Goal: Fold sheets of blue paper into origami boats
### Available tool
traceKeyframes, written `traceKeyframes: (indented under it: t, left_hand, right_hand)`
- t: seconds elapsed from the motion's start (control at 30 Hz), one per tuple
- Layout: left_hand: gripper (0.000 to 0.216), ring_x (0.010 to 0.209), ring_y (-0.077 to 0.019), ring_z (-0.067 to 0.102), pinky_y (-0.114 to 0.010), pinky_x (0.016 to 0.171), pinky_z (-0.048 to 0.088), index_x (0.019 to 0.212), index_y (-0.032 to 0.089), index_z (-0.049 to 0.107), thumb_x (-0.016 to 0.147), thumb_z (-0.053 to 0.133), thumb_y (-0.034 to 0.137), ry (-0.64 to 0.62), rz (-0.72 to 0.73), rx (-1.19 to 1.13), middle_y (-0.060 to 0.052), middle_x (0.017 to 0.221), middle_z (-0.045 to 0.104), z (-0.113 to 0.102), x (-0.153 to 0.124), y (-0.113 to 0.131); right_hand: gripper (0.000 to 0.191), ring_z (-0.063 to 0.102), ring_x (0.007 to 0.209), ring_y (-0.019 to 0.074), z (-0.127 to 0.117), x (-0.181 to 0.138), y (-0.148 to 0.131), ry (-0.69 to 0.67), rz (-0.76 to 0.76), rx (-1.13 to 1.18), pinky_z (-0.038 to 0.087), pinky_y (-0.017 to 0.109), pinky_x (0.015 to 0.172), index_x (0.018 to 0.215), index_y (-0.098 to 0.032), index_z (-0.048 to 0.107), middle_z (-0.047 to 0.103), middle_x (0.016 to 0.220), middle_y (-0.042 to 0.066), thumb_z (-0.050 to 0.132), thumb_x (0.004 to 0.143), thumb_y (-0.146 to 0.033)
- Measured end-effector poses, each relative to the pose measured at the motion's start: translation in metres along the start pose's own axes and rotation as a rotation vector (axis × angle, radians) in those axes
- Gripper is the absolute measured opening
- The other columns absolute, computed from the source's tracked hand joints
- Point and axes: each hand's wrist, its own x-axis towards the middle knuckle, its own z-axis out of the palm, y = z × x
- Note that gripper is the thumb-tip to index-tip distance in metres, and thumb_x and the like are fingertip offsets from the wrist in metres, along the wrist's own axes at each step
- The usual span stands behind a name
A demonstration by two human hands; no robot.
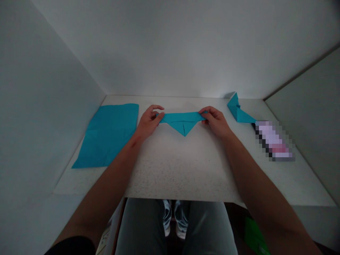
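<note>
A folded piece of blue paper (183, 120) lies between my hands, shaped as a long flat band with a triangle pointing down towards me. My left hand (150, 122) pinches the band's left end between thumb and fingers, its index finger curled above. At the right end, my right hand (214, 120) grips the paper with thumb and fingertips. Some fingertips are hidden behind the paper. To the left of my left forearm is a large blue paper sheet (108, 136), lying flat with faint creases.
A folded blue paper figure (237, 110) stands at the back right. Its tip reaches a phone-like device (275, 141), pixelated in the picture. Walls close in the white speckled table (180, 173) at the back and sides. Something green (255, 235) is below the table's front edge.
</note>
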Motion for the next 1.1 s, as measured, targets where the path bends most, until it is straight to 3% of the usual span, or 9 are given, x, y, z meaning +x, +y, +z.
traceKeyframes:
  t: [0.13,0.23,0.33,0.53,0.63,0.73,0.9,1.0,1.1]
  left_hand:
    - [0.03,0.075,-0.014,0.066,-0.024,0.064,0.052,0.096,0.022,0.083,0.089,0.083,0.051,0.005,-0.05,0.004,-0.005,0.091,0.08,-0.002,0.003,0.001]
    - [0.029,0.084,-0.0174,0.07,-0.027,0.072,0.058,0.094,0.023,0.083,0.088,0.079,0.051,-0.032,-0.109,-0.151,-0.007,0.096,0.08,-0.003,0.005,0.004]
    - [0.026,0.079,-0.0174,0.069,-0.028,0.066,0.059,0.095,0.023,0.081,0.083,0.078,0.047,-0.12,-0.17,-0.303,-0.006,0.095,0.077,-0.002,0.003,0.012]
    - [0.038,0.069,-0.0218,0.068,-0.035,0.06,0.058,0.084,0.023,0.079,0.086,0.076,0.06,-0.364,-0.197,-0.454,-0.01,0.081,0.074,-0.007,-0.003,0.028]
    - [0.036,0.075,-0.0236,0.072,-0.04,0.068,0.062,0.092,0.022,0.082,0.085,0.075,0.056,-0.418,-0.195,-0.484,-0.014,0.095,0.08,-0.012,-0.003,0.027]
    - [0.039,0.077,-0.0209,0.073,-0.041,0.076,0.064,0.108,0.023,0.084,0.08,0.08,0.048,-0.384,-0.18,-0.455,-0.015,0.11,0.082,-0.016,-0.004,0.026]
    - [0.053,0.077,-0.0145,0.07,-0.038,0.079,0.064,0.129,0.031,0.083,0.079,0.087,0.048,-0.277,-0.184,-0.427,-0.012,0.141,0.08,-0.018,-0.009,0.029]
    - [0.057,0.081,-0.0138,0.072,-0.035,0.08,0.064,0.133,0.033,0.084,0.081,0.094,0.054,-0.278,-0.195,-0.484,-0.012,0.147,0.079,-0.017,-0.009,0.026]
    - [0.057,0.08,-0.0159,0.073,-0.034,0.076,0.064,0.123,0.028,0.087,0.087,0.089,0.071,-0.286,-0.208,-0.481,-0.014,0.13,0.084,-0.015,-0.007,0.019]
  right_hand:
    - [0.032,0.056,0.058,0.0166,-0.006,0.003,0.001,-0.019,0.004,0.037,0.052,0.032,0.054,0.091,-0.026,0.076,0.063,0.072,0.001,0.073,0.095,-0.058]
    - [0.048,0.06,0.061,0.0212,-0.011,0.005,0.001,-0.062,0.027,0.078,0.057,0.038,0.057,0.089,-0.027,0.077,0.066,0.076,0.004,0.067,0.092,-0.073]
    - [0.055,0.062,0.063,0.0236,-0.012,0.005,0.0,-0.117,0.086,0.102,0.059,0.04,0.057,0.092,-0.027,0.078,0.069,0.078,0.006,0.066,0.089,-0.08]
    - [0.048,0.058,0.055,0.0212,-0.012,0.003,0.001,-0.126,0.13,0.16,0.053,0.039,0.051,0.093,-0.026,0.079,0.067,0.075,0.005,0.07,0.087,-0.073]
    - [0.046,0.052,0.047,0.0186,-0.016,0.002,0.0,-0.141,0.134,0.19,0.046,0.037,0.046,0.093,-0.024,0.081,0.063,0.068,0.003,0.067,0.088,-0.068]
    - [0.046,0.052,0.047,0.0175,-0.02,-0.002,-0.004,-0.176,0.122,0.219,0.046,0.038,0.049,0.097,-0.023,0.082,0.07,0.071,0.004,0.065,0.088,-0.065]
    - [0.044,0.053,0.051,0.0115,-0.017,-0.009,-0.009,-0.171,0.096,0.203,0.05,0.034,0.055,0.113,-0.026,0.082,0.087,0.103,0.006,0.089,0.075,-0.048]
    - [0.049,0.056,0.052,0.012,-0.013,-0.009,-0.008,-0.16,0.09,0.196,0.049,0.03,0.054,0.107,-0.028,0.083,0.082,0.086,0.0,0.097,0.073,-0.06]
    - [0.057,0.056,0.05,0.0132,-0.011,-0.006,-0.004,-0.116,0.076,0.165,0.044,0.028,0.05,0.094,-0.029,0.079,0.068,0.063,-0.004,0.096,0.072,-0.078]
